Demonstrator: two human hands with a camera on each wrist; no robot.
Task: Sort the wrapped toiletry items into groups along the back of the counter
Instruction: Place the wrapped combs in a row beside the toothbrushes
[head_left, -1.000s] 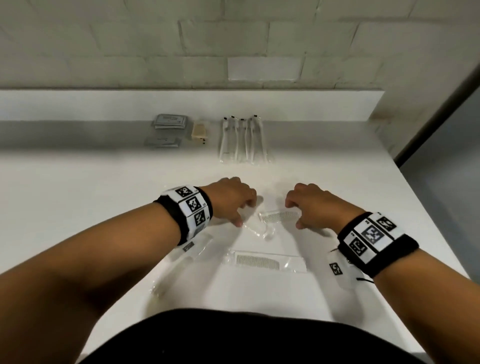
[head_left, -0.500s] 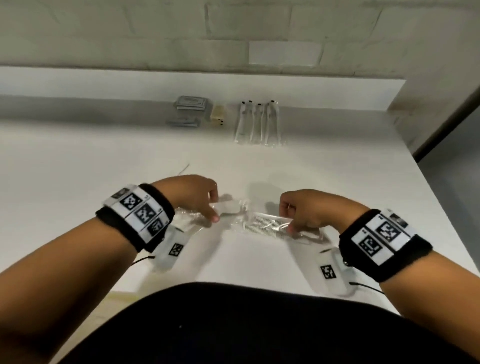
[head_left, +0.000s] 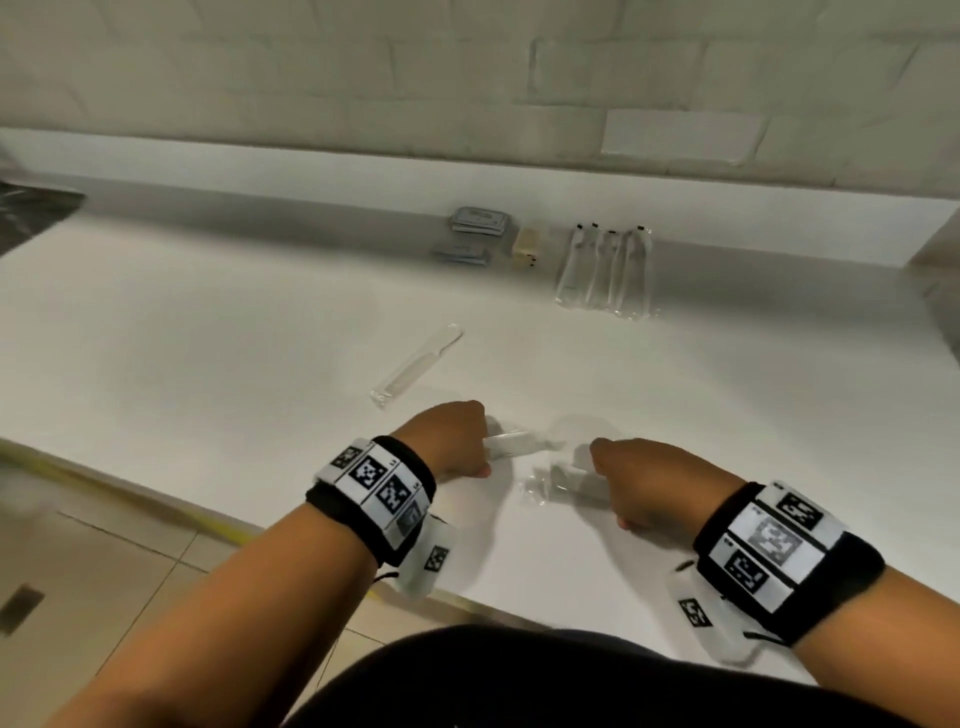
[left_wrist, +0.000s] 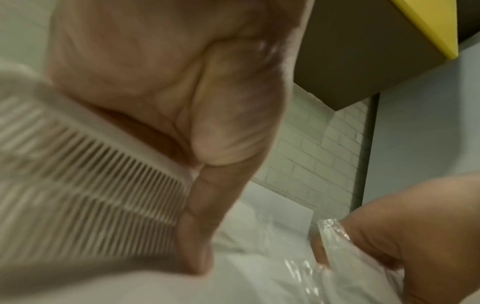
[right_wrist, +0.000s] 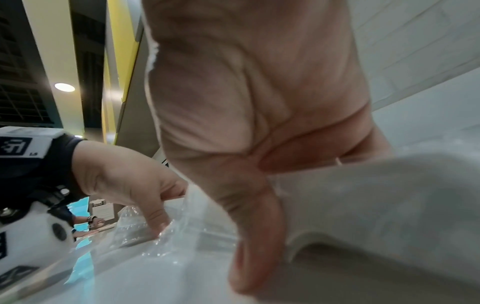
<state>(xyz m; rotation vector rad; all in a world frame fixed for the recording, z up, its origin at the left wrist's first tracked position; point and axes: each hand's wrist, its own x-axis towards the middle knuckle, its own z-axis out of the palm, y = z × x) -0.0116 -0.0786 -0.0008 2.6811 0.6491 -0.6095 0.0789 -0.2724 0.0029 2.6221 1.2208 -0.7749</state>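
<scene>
My left hand (head_left: 467, 441) grips a clear-wrapped white comb (head_left: 511, 447) just above the white counter (head_left: 208, 338) near its front edge; the comb's teeth (left_wrist: 91, 174) show under the palm in the left wrist view. My right hand (head_left: 618, 478) holds another wrapped comb (head_left: 561, 480), whose white body (right_wrist: 376, 195) lies against the palm. A third wrapped comb (head_left: 415, 364) lies loose on the counter, behind and left of my left hand. Both hands' fingertips are hidden in the head view.
Along the back of the counter lie grey packets (head_left: 478, 221), a tan soap bar (head_left: 527, 244) and a row of wrapped toothbrushes (head_left: 605, 270). The counter's front edge (head_left: 208, 525) runs at lower left, with tiled floor (head_left: 104, 571) below.
Both hands closed on wrapped combs that lay on the counter and lifted them. The head view has swung left, bringing the front edge and floor into sight.
</scene>
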